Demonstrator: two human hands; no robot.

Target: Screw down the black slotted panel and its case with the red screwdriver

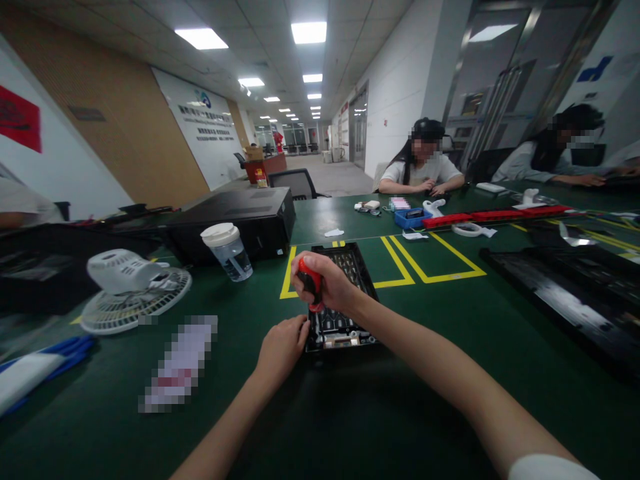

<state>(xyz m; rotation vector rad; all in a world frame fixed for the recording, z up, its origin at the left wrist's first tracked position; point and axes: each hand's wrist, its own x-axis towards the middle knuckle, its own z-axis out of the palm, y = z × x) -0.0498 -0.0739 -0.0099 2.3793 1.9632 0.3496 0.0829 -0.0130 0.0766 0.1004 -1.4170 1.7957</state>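
The black panel point(345, 263) lies flat on the green tabletop point(410, 387), in front of the person, its far end inside a yellow tape marking point(434, 265). It is a ribbed, grid-like plastic part with lighter components along its near edge.

We judge the work to be under way. The right hand point(327, 285) has its fingers wrapped fully around the red-handled screwdriver point(309, 280), held upright with the tip down on the panel. We cannot tell how many fasteners are seated or removed.

The left hand point(281, 345) rests at the panel's near left corner with its fingers curled against the edge. We cannot tell whether they grip it or only brace it.

Further out on the left are a lidded bottle point(229, 252), a small white fan point(133, 290) and a black case point(240, 217).
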